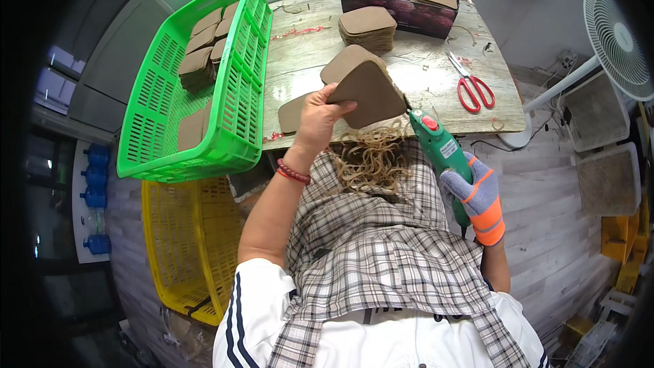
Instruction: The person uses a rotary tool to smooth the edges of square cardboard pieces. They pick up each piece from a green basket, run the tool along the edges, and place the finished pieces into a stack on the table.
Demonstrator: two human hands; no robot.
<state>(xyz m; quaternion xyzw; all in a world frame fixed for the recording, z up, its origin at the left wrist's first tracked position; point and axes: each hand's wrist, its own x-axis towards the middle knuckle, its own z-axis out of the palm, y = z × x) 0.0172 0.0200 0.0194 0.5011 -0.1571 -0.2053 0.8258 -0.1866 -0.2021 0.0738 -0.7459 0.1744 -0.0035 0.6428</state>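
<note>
Pinched in my bare left hand (320, 117) is a brown rounded-square pad (370, 95), tilted up above the near part of the table. My right hand (477, 197), in a grey and orange glove, grips a green handheld power tool (441, 146) with a red button. Its dark tip meets or nearly meets the pad's right edge; I cannot tell which. Another brown pad shows just behind the held one, and one more (293, 112) lies left of it, partly hidden by my hand. Curly brown trimmings (371, 163) are heaped on my plaid apron.
The wooden table (300, 41) bears a stack of pads (368, 27), a dark box (398, 15) with more stacks, and red-handled scissors (470, 88). A green crate (231, 123) with pads sits left, above a yellow crate (184, 245). A white fan (616, 37) stands at right.
</note>
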